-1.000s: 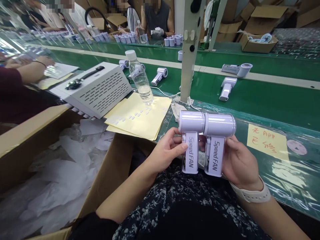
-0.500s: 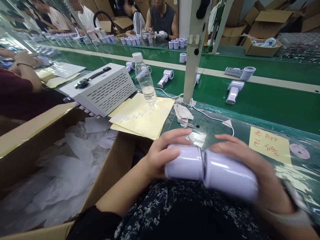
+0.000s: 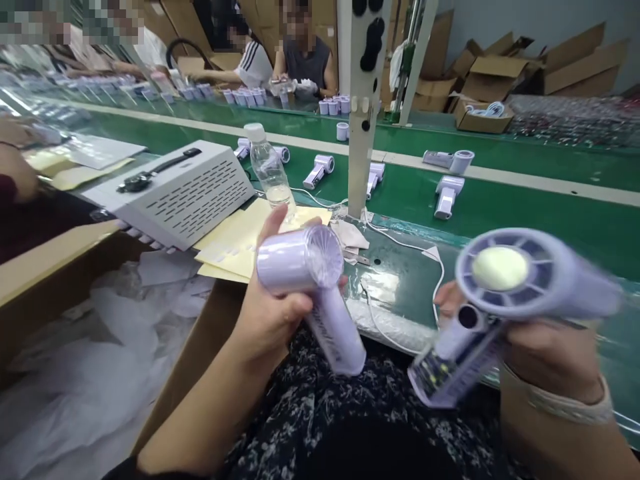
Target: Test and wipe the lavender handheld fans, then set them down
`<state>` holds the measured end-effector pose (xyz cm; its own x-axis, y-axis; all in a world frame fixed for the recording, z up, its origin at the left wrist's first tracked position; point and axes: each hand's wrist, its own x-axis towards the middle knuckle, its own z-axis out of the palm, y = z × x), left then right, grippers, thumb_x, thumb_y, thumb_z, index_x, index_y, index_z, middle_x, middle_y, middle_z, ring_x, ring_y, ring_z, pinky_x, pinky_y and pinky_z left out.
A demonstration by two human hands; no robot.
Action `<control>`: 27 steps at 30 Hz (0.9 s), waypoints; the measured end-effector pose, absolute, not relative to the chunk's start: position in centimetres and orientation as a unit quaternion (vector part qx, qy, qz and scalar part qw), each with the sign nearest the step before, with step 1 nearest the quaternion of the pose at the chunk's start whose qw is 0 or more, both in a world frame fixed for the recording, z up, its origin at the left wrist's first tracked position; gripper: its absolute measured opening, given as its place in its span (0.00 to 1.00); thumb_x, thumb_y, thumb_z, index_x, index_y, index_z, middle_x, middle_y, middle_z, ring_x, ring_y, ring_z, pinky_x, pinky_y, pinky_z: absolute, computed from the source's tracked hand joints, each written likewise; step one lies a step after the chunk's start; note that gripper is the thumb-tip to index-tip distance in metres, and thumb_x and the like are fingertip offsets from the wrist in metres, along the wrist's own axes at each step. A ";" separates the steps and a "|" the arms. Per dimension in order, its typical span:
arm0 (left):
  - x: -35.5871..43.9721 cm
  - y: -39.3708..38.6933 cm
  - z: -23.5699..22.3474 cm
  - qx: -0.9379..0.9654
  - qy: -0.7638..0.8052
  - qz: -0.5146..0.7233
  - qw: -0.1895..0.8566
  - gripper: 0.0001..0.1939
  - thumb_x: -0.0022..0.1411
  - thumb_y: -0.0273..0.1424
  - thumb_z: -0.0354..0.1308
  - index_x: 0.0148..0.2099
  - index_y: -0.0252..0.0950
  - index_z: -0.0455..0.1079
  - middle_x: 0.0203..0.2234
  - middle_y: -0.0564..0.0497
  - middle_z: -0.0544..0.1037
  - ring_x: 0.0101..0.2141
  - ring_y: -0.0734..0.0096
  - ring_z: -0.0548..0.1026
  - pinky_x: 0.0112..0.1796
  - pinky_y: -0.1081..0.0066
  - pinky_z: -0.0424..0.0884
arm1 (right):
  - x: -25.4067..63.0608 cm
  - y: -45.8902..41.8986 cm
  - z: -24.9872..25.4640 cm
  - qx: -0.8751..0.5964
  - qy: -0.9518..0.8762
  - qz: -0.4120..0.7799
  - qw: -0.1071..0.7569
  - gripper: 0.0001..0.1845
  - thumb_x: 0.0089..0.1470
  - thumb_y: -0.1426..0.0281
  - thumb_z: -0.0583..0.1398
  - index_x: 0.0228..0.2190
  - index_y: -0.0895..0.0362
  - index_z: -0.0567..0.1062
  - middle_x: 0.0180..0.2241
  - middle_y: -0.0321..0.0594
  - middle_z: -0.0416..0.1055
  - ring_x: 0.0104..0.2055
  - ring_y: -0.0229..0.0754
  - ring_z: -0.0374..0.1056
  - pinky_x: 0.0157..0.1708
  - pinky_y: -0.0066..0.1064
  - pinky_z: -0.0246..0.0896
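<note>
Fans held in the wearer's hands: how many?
2: one fan in the left hand, another fan in the right hand. No third shows in either grip.

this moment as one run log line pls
left hand: holds lilac plastic pistol-shaped fan, handle down; right hand: holds matching lilac fan, circuitry visible in handle; fans: apart; clear plastic bottle: beyond left hand

The head camera looks forward and down, near both hands (image 3: pixel 265 310) (image 3: pixel 555 353).

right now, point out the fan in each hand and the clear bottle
Left fan (image 3: pixel 325 260), head view, on its round end
Right fan (image 3: pixel 500 269), head view, on its pale centre
Clear bottle (image 3: pixel 270 168), head view, on its side
</note>
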<state>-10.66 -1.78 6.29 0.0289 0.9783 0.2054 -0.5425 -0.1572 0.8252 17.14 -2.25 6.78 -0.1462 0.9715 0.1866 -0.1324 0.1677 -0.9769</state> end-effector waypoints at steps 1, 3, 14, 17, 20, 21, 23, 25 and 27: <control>-10.3 -1.5 5.8 0.402 0.264 0.626 0.614 0.43 0.43 0.37 0.80 0.61 0.46 0.69 0.58 0.46 0.76 0.41 0.62 0.83 0.43 0.67 0.81 | 16.3 -2.1 6.8 -0.385 -0.544 0.506 0.547 0.30 0.43 0.56 0.77 0.46 0.47 0.76 0.38 0.42 0.78 0.37 0.53 0.76 0.38 0.45 0.78; -9.1 -1.1 4.4 0.382 0.253 0.590 0.665 0.40 0.41 0.45 0.79 0.56 0.39 0.73 0.59 0.42 0.75 0.53 0.54 0.78 0.53 0.64 0.76 | 14.3 -1.4 6.5 -0.420 -0.542 0.467 0.559 0.37 0.42 0.58 0.77 0.51 0.49 0.71 0.43 0.43 0.76 0.39 0.51 0.76 0.36 0.41 0.77; -6.6 -1.7 1.4 0.199 0.190 0.507 0.817 0.35 0.42 0.66 0.66 0.37 0.40 0.71 0.39 0.47 0.81 0.51 0.45 0.78 0.50 0.48 0.77 | 12.2 0.3 4.7 -0.541 -0.688 0.359 0.323 0.42 0.63 0.40 0.52 0.64 0.57 0.63 0.19 0.33 0.68 0.22 0.46 0.65 0.24 0.36 0.58; -7.1 -1.7 1.6 0.202 0.178 0.523 0.808 0.35 0.43 0.65 0.67 0.38 0.40 0.71 0.37 0.47 0.81 0.52 0.43 0.78 0.50 0.48 0.77 | 12.9 -0.9 4.5 -0.550 -0.650 0.345 0.394 0.26 0.61 0.46 0.59 0.48 0.54 0.74 0.21 0.33 0.67 0.22 0.42 0.63 0.24 0.34 0.57; -7.3 -1.5 1.6 0.203 0.177 0.543 0.795 0.35 0.42 0.64 0.68 0.38 0.40 0.70 0.38 0.47 0.81 0.52 0.42 0.78 0.50 0.47 0.77 | 12.8 -2.2 4.0 -0.520 -0.669 0.400 0.350 0.18 0.58 0.52 0.64 0.31 0.54 0.75 0.26 0.38 0.72 0.27 0.42 0.66 0.27 0.33 0.59; -7.3 -1.4 1.6 0.200 0.181 0.549 0.791 0.35 0.42 0.64 0.68 0.38 0.40 0.70 0.39 0.48 0.81 0.51 0.42 0.78 0.49 0.47 0.78 | 12.7 -2.5 3.8 -0.500 -0.670 0.440 0.328 0.18 0.58 0.52 0.65 0.30 0.54 0.75 0.27 0.39 0.73 0.28 0.42 0.66 0.27 0.33 0.60; -7.2 -1.2 1.7 0.199 0.186 0.555 0.786 0.35 0.42 0.64 0.68 0.38 0.40 0.69 0.39 0.48 0.81 0.50 0.42 0.79 0.47 0.46 0.78 | 12.2 -2.8 3.4 -0.471 -0.638 0.519 0.319 0.19 0.59 0.52 0.64 0.30 0.55 0.74 0.26 0.37 0.70 0.26 0.40 0.64 0.26 0.32 0.59; -7.0 -1.1 1.7 0.205 0.191 0.554 0.784 0.36 0.42 0.66 0.67 0.38 0.40 0.69 0.38 0.47 0.81 0.49 0.42 0.79 0.46 0.46 0.78 | 11.9 -3.1 3.0 -0.455 -0.584 0.581 0.338 0.21 0.59 0.50 0.64 0.28 0.54 0.71 0.22 0.32 0.64 0.22 0.36 0.58 0.23 0.29 0.54; -6.8 -1.1 1.7 0.206 0.204 0.548 0.784 0.36 0.41 0.67 0.66 0.36 0.40 0.68 0.37 0.47 0.81 0.48 0.42 0.80 0.46 0.47 0.78 | 11.6 -3.2 2.6 -0.440 -0.554 0.618 0.343 0.22 0.61 0.50 0.63 0.28 0.54 0.67 0.19 0.29 0.59 0.20 0.35 0.54 0.22 0.28 0.51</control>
